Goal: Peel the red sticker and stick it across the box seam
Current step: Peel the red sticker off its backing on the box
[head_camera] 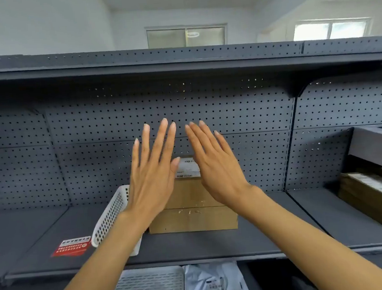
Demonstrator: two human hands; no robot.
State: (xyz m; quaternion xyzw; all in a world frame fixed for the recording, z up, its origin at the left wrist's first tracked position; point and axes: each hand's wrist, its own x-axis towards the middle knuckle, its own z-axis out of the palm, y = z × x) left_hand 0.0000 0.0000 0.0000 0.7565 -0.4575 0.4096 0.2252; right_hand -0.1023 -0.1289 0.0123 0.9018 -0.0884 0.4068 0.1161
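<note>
A brown cardboard box [192, 210] lies flat on the grey shelf [217, 244], its seam running across the top and a white shipping label at its far end. A red sticker [72, 246] with white print lies flat on the shelf at the left, beside a white basket. My left hand [152, 176] and my right hand [217, 165] are raised above the box, backs toward me, fingers spread and straight. Neither hand holds or touches anything. The hands hide part of the box's far half.
A white perforated basket [113, 217] stands tilted between the sticker and the box. More cardboard boxes [374, 198] are stacked at the right. Below the shelf lie a grey slotted tray [149, 287] and white mail bags [216, 283]. A pegboard back wall [114, 119] closes the shelf.
</note>
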